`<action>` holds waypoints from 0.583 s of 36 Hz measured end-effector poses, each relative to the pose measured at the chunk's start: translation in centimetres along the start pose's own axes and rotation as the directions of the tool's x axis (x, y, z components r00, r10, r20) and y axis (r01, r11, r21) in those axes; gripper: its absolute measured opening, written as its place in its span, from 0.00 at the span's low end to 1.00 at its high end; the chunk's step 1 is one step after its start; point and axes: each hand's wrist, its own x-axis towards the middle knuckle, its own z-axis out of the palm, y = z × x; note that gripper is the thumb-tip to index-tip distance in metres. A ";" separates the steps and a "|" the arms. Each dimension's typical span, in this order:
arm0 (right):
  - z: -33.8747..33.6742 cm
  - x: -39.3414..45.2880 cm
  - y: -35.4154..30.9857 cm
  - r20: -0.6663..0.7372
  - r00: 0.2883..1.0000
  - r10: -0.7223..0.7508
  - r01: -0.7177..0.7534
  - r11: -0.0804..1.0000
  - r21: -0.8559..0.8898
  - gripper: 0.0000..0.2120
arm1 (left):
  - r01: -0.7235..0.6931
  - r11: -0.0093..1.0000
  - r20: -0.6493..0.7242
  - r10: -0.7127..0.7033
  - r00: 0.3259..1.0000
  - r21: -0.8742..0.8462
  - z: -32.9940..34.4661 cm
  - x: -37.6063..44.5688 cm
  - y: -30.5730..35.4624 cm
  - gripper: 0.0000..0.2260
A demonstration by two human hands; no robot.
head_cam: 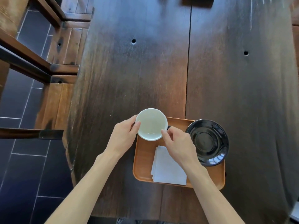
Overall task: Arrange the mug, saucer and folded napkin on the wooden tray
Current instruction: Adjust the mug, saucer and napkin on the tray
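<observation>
Mug (151, 124) sits pinched between left fingers (137, 125) and right fingers (164, 133).

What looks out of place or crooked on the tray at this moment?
The black saucer sits at the tray's right edge and hangs over its rim, so it looks tilted. The mug, held by both hands, is not on the saucer. The napkin lies slightly crooked. Nothing is spilled.
</observation>
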 end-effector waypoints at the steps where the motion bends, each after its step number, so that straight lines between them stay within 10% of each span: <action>1: 0.1 -0.1 0.0 -0.001 1.000 -0.002 0.002 1.000 -0.002 0.19 | -0.001 1.000 0.000 0.001 1.000 -0.007 0.0 0.1 0.0 0.14; 14: -2.7 1.5 -0.6 -0.057 0.998 -0.020 0.014 0.995 -0.100 0.24 | 0.165 0.976 -0.050 -0.159 0.986 0.143 -0.3 -1.5 0.2 0.17; 21: -3.9 5.3 -2.5 0.125 0.960 -0.250 0.274 0.930 -0.245 0.16 | 0.183 0.895 -0.017 -0.193 0.981 0.408 0.9 -3.9 1.3 0.20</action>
